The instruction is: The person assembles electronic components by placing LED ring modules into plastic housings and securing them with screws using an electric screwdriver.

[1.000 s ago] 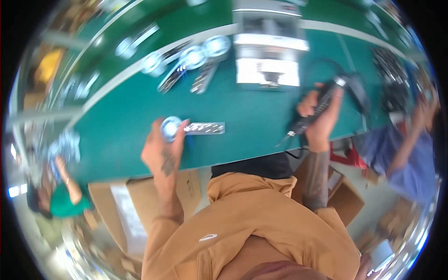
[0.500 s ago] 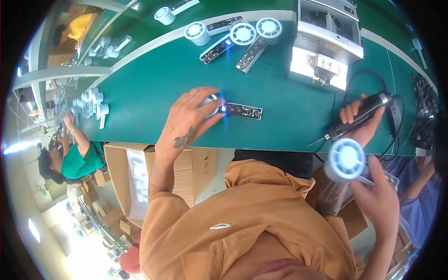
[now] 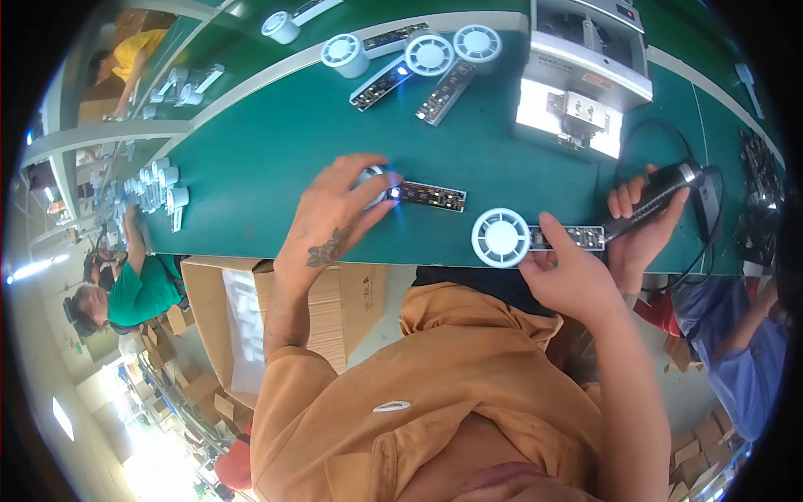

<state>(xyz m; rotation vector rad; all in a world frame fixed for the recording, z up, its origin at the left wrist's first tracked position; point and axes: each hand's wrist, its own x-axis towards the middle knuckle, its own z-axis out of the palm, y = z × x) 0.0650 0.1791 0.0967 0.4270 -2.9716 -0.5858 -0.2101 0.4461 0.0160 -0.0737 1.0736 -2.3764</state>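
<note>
Green tabletop (image 3: 502, 171), screwdriver (image 3: 659, 195) near edge (image 3: 401, 264), room beyond hands (image 3: 330, 205) (image 3: 648, 232)

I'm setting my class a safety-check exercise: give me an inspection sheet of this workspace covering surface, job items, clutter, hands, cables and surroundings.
Surface: green tabletop, pale rail along its far side.
Job items: lit unit with circuit board; black handheld tool; second unit, round white head.
Clutter: three similar units near the rail; grey machine; dark bundle, far right.
Hands: left hand grasps the lit unit's head; right hand grips the tool; co-worker's hand holds the second unit.
Cables: black cable looping near the tool.
Surroundings: cardboard box below the table edge; people in green, left, and blue, right.
</note>
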